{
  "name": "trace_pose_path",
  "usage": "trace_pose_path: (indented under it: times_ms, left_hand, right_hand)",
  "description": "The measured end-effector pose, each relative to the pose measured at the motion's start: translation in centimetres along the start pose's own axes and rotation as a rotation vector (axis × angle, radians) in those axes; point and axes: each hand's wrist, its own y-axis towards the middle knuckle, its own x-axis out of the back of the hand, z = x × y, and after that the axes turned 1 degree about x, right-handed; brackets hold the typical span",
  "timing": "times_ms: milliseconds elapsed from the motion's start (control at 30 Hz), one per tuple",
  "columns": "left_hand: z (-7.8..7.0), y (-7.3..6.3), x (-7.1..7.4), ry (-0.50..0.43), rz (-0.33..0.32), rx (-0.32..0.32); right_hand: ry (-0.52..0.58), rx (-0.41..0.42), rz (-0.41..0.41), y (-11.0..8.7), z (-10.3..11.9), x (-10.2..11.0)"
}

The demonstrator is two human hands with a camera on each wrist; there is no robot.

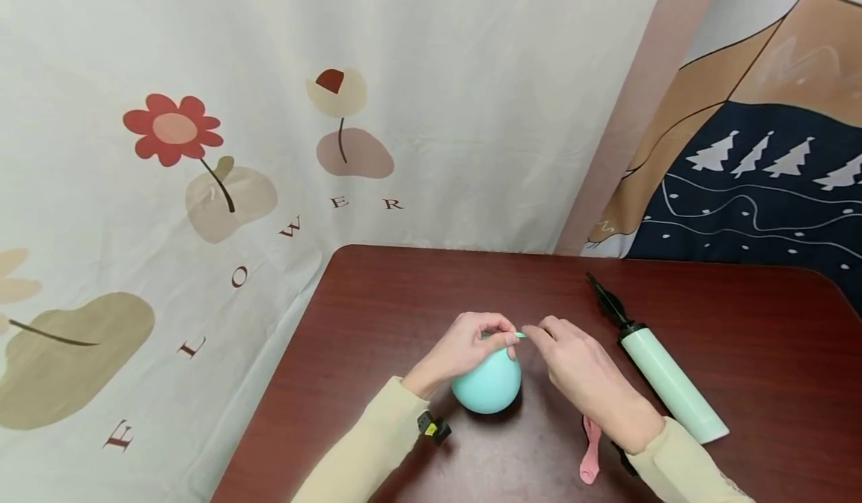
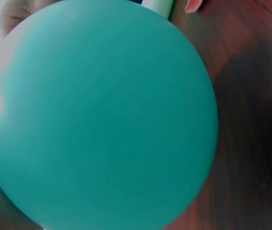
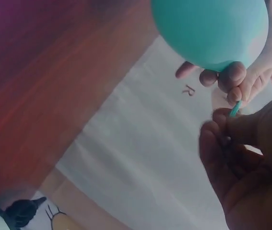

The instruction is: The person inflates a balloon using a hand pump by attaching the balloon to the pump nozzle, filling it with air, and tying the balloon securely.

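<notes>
A round, inflated turquoise balloon [image 1: 488, 385] hangs below my left hand [image 1: 471, 342] over the table; it fills most of the left wrist view. My left thumb and fingers pinch the balloon's neck. From between them the neck's end [image 3: 235, 109] sticks out, and my right hand [image 1: 579, 361] pinches that end with thumb and forefinger, as the right wrist view shows. The two hands are close together, with a short stretch of neck between their fingertips. The mouth of the neck is hidden inside my right fingers.
On the right of the dark red table [image 1: 377, 301] lies a pale green hand pump [image 1: 673, 383] with a black nozzle. A limp pink balloon [image 1: 590, 450] lies near my right forearm. Behind the table hangs a printed curtain [image 1: 471, 114].
</notes>
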Motion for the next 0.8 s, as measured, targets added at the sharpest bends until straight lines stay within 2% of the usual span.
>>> trace_pose_path:
  times_ms: [100,167,333,400,500,633,733,800]
  left_hand:
    - [0.0,0.1,0.2,0.097,0.008,-0.033]
    - [-0.2,0.2,0.4,0.206,0.012,-0.079]
    - [-0.5,0.3,1.2,0.519,0.015,-0.197]
    - [-0.2,0.2,1.7,0.622,0.010,-0.213]
    - [0.4,-0.4,2.5,0.731,-0.014,-0.197]
    - [1.1,-1.2,3.2,0.796,-0.035,-0.225]
    - [1.4,-1.4,3.3,0.775,-0.006,-0.304]
    - [1.4,-1.3,3.3,0.726,0.028,-0.342]
  right_hand:
    - [-0.030,0.000,0.040,-0.1,-0.1,0.2]
    - [-0.040,-0.006,0.037,0.0,-0.3,0.5]
    - [-0.064,0.002,-0.080,-0.1,-1.1,1.0]
    - [-0.076,0.000,-0.123,-0.3,-1.5,1.3]
    - [-0.082,-0.011,-0.164,-0.7,-2.1,1.8]
    - [-0.091,-0.005,-0.189,-1.0,-2.3,2.1]
    - [-0.093,0.006,-0.210,-1.0,-2.3,2.0]
    - [-0.091,0.003,-0.218,-0.9,-2.3,1.9]
